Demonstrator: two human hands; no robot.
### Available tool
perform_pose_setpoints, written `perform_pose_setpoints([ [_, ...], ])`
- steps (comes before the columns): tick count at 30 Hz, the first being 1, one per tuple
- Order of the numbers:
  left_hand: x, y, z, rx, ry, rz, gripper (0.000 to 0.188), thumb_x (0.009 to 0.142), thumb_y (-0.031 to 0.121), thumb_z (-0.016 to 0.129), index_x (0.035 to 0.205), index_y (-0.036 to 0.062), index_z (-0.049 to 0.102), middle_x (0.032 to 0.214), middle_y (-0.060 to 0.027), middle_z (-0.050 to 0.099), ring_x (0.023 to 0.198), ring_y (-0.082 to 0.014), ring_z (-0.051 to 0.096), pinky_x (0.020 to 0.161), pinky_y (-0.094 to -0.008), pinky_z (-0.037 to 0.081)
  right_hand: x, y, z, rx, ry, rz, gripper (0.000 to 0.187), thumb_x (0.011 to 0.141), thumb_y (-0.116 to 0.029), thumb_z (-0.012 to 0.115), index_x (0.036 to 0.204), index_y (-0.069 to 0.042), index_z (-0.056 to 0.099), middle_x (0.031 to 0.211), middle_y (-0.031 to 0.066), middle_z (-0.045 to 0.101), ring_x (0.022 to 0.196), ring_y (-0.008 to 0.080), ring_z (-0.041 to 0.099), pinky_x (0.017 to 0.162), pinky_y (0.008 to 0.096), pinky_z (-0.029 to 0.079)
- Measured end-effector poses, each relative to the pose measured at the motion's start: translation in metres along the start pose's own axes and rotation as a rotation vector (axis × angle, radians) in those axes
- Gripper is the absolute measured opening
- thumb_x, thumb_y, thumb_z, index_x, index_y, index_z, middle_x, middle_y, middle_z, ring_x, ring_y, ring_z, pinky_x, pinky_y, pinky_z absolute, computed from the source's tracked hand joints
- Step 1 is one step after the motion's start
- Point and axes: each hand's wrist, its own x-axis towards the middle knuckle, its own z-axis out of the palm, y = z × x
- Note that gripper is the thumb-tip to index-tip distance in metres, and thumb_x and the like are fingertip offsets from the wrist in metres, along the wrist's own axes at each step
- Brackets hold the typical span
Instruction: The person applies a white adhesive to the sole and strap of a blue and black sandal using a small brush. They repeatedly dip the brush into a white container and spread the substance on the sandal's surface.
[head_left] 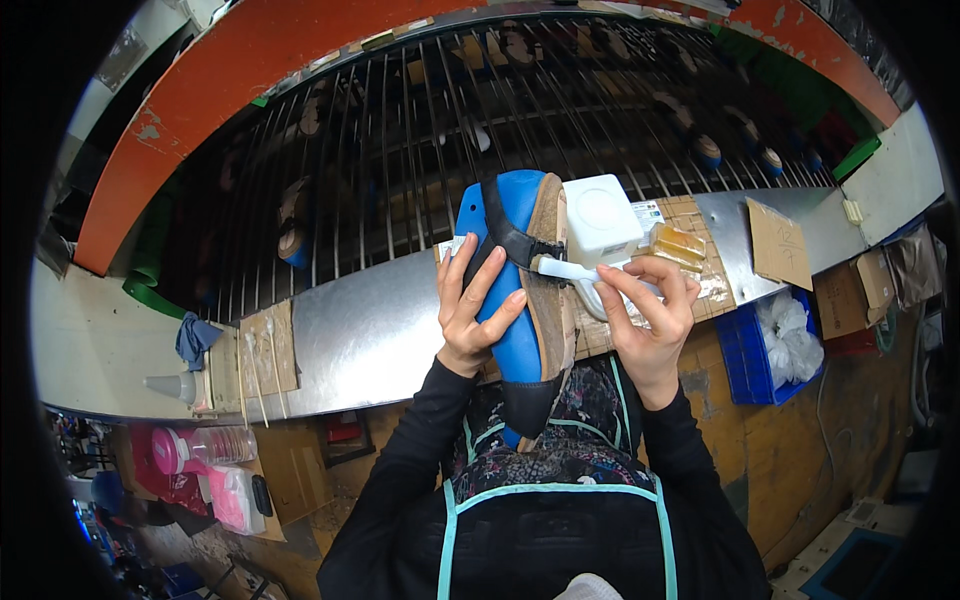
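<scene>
Illeg. marks [788, 236] on cardbd [776, 262]

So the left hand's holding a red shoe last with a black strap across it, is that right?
Nearly: the head view shows the shoe last is blue, not red. The left hand does hold it, and a black strap crosses it.

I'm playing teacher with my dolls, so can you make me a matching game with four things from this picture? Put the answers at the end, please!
Things:
1. Blue shoe form
2. Crate
3. Slim white tool
4. Clear jar

Matches:
A. Topped with a pink lid
B. Held in the left grip
C. Filled with crumpled white material
D. Pinched in the right grip

Right pairs: 1-B, 2-C, 3-D, 4-A
</scene>
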Motion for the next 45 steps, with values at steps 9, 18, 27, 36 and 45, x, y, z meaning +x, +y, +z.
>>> perform_pose_setpoints([
  [9,0.005,0.0,-0.001,-0.041,-0.017,0.024,0.04,0.077,0.015,0.074,0.113,0.0269,0.059,0.128,-0.0109,0.062,0.123,-0.0408,0.053,0.104,-0.0562,0.039,0.023,0.012,-0.026,-0.007,-0.245,-0.098,0.017,0.076,-0.019,0.078,0.092,-0.016,0.076,0.086,-0.0018,0.062,0.069,0.0115,0.052,0.073,0.0312,0.027],
  [18,0.007,-0.007,0.002,-0.045,0.021,0.026,0.041,0.076,0.016,0.075,0.112,0.0269,0.06,0.13,-0.0112,0.061,0.125,-0.0406,0.052,0.105,-0.0566,0.038,0.037,0.026,-0.029,0.196,-0.468,-0.039,0.015,0.077,-0.017,0.077,0.09,-0.009,0.077,0.083,0.0033,0.063,0.072,0.0131,0.057,0.065,0.0279,0.04],
  [27,0.017,-0.009,0.006,-0.05,0.094,0.008,0.038,0.076,0.018,0.075,0.111,0.0254,0.061,0.131,-0.0119,0.06,0.128,-0.0391,0.05,0.106,-0.0539,0.04,0.02,0.033,-0.019,0.382,-0.489,0.066,0.017,0.079,-0.021,0.077,0.092,-0.011,0.078,0.082,0.0009,0.062,0.073,0.0126,0.054,0.067,0.0291,0.035],
  [36,0.019,-0.016,0.008,-0.023,0.171,-0.018,0.039,0.077,0.016,0.075,0.113,0.0223,0.06,0.132,-0.0136,0.059,0.128,-0.04,0.049,0.106,-0.0529,0.041,-0.007,0.018,-0.009,0.592,-0.378,0.252,0.015,0.079,-0.017,0.076,0.093,-0.009,0.077,0.082,0.0021,0.062,0.065,0.0111,0.054,0.066,0.0271,0.037],
  [45,0.012,-0.025,0.012,0.03,0.238,-0.056,0.045,0.077,0.02,0.077,0.117,0.0218,0.056,0.134,-0.0158,0.056,0.129,-0.0399,0.047,0.108,-0.0558,0.037,-0.012,0.01,-0.008,0.544,-0.358,0.144,0.017,0.078,-0.014,0.077,0.093,-0.009,0.077,0.084,0.0032,0.061,0.068,0.0116,0.053,0.063,0.0271,0.039],
])
